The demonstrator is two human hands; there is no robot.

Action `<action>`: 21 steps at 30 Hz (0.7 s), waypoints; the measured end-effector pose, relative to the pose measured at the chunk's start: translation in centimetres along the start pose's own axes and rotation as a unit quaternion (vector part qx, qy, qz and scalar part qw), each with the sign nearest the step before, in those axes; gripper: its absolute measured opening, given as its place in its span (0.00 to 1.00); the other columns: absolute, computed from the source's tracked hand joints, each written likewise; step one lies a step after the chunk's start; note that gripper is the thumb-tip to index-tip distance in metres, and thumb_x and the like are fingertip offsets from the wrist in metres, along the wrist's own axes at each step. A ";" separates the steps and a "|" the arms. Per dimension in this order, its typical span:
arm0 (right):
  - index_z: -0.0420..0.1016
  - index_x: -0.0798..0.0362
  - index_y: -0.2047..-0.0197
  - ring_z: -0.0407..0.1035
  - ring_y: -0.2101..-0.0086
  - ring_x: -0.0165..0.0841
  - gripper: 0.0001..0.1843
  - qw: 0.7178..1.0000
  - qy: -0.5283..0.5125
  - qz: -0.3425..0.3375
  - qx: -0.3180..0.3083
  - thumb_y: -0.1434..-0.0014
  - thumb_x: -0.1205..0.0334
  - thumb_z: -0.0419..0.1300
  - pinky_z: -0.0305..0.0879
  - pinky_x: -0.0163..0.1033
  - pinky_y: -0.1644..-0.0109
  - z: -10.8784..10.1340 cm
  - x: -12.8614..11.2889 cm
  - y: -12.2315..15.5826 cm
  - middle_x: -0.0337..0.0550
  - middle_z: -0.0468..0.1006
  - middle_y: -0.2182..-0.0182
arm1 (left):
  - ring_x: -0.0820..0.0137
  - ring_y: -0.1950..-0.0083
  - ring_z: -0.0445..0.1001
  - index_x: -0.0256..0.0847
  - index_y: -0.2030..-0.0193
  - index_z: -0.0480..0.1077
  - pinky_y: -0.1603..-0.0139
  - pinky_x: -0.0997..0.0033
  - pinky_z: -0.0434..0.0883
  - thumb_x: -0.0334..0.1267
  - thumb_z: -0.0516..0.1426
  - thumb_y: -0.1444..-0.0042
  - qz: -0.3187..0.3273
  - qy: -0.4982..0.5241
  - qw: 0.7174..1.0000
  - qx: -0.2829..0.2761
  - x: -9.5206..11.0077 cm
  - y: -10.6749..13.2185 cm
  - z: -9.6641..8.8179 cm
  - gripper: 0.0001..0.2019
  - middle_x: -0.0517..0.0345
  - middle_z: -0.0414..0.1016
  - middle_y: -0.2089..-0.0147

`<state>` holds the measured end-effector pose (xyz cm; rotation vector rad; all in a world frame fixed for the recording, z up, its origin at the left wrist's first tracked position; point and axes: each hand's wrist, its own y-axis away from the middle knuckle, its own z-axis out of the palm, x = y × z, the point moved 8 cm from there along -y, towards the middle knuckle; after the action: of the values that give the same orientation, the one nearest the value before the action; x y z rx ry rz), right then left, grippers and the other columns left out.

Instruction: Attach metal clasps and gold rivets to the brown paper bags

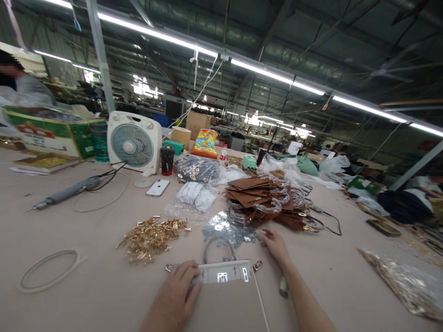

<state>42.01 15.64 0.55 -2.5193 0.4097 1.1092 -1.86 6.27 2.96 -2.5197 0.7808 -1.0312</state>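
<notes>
A light beige handbag [228,302] with pale edges lies in front of me, its curved handle [218,242] at the far side. Metal fittings show along its upper band, and a turn-lock clasp [258,265] juts out at its right corner. My left hand [178,290] is closed on the bag's upper left corner, thumb and fingers over the band. Beyond the bag, my right hand [275,246] is at the right edge of a spread of shiny, flat film-like pieces [228,228]. Its fingers are bent together; what they hold, if anything, is too small to name.
Gold metal fittings [152,237] are heaped left of the bag. Brown bag pieces [259,200] are stacked behind my right hand. A grey electric screwdriver [65,193], a phone [158,187] and a box fan [134,142] stand or lie at left. A short cylinder [283,287] lies by my right forearm.
</notes>
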 end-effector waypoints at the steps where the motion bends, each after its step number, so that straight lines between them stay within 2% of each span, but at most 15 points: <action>1: 0.85 0.52 0.56 0.76 0.54 0.48 0.22 1.000 0.007 -0.017 -0.014 0.53 0.51 0.67 0.71 0.46 0.48 0.4 -0.4 0.0 0.50 0.84 0.59 | 0.58 0.43 0.76 0.48 0.50 0.75 0.42 0.54 0.78 0.38 0.57 0.32 -0.002 0.002 1.000 0.001 0.1 0.0 0.0 0.08 0.54 0.78 0.43; 5: 0.86 0.50 0.59 0.76 0.51 0.49 0.19 0.996 0.030 -0.055 -0.059 0.53 0.52 0.67 0.68 0.49 0.41 1.6 -1.4 -0.2 0.48 0.85 0.57 | 0.57 0.42 0.75 0.48 0.50 0.75 0.41 0.53 0.77 0.36 0.58 0.34 -0.007 0.011 1.000 0.008 0.1 -0.1 -0.3 0.08 0.54 0.78 0.44; 8: 0.85 0.50 0.62 0.77 0.55 0.47 0.16 0.995 0.034 -0.055 -0.077 0.51 0.50 0.65 0.69 0.47 0.44 1.8 -1.8 0.1 0.48 0.85 0.59 | 0.56 0.41 0.74 0.46 0.51 0.75 0.40 0.52 0.75 0.34 0.61 0.37 -0.015 0.028 0.999 0.003 0.2 -0.2 -0.5 0.09 0.53 0.77 0.44; 11: 0.83 0.50 0.66 0.78 0.58 0.48 0.16 0.996 0.036 -0.033 -0.070 0.52 0.48 0.65 0.70 0.49 0.46 1.5 -1.6 0.8 0.50 0.85 0.62 | 0.55 0.41 0.73 0.45 0.50 0.74 0.39 0.51 0.73 0.34 0.64 0.41 -0.035 0.047 0.998 -0.006 0.4 0.0 -0.7 0.12 0.50 0.77 0.45; 14: 0.81 0.52 0.62 0.77 0.61 0.51 0.23 0.998 0.043 0.002 -0.046 0.53 0.42 0.66 0.70 0.54 0.50 1.2 -0.9 1.3 0.55 0.83 0.64 | 0.55 0.43 0.72 0.43 0.49 0.73 0.39 0.53 0.72 0.38 0.69 0.45 -0.056 0.055 0.997 -0.018 0.3 0.1 -0.8 0.18 0.50 0.77 0.46; 16: 0.81 0.54 0.60 0.76 0.65 0.49 0.28 0.999 0.013 0.035 -0.011 0.54 0.37 0.67 0.71 0.51 0.57 0.8 -1.1 1.7 0.54 0.83 0.66 | 0.55 0.43 0.72 0.42 0.48 0.73 0.39 0.54 0.71 0.41 0.71 0.46 -0.060 0.056 0.996 -0.025 0.1 0.1 -0.8 0.21 0.51 0.77 0.46; 19: 0.81 0.54 0.56 0.74 0.70 0.41 0.35 0.994 -0.090 0.050 0.027 0.55 0.33 0.70 0.71 0.44 0.64 0.9 -4.2 3.4 0.49 0.82 0.67 | 0.57 0.43 0.71 0.42 0.49 0.73 0.39 0.56 0.70 0.44 0.72 0.46 -0.058 0.051 0.996 -0.033 0.0 0.2 -0.9 0.21 0.51 0.76 0.46; 21: 0.82 0.55 0.54 0.72 0.71 0.37 0.36 0.987 -0.158 0.026 -0.013 0.54 0.33 0.72 0.71 0.41 0.65 2.3 -8.2 5.5 0.47 0.80 0.68 | 0.57 0.44 0.72 0.43 0.49 0.73 0.40 0.57 0.69 0.44 0.71 0.45 -0.059 0.049 0.996 -0.034 0.1 0.2 -0.9 0.20 0.52 0.77 0.46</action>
<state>32.99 12.75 4.12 -2.3079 0.3774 1.5126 -2.54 5.99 3.49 -2.6173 0.7120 -1.1934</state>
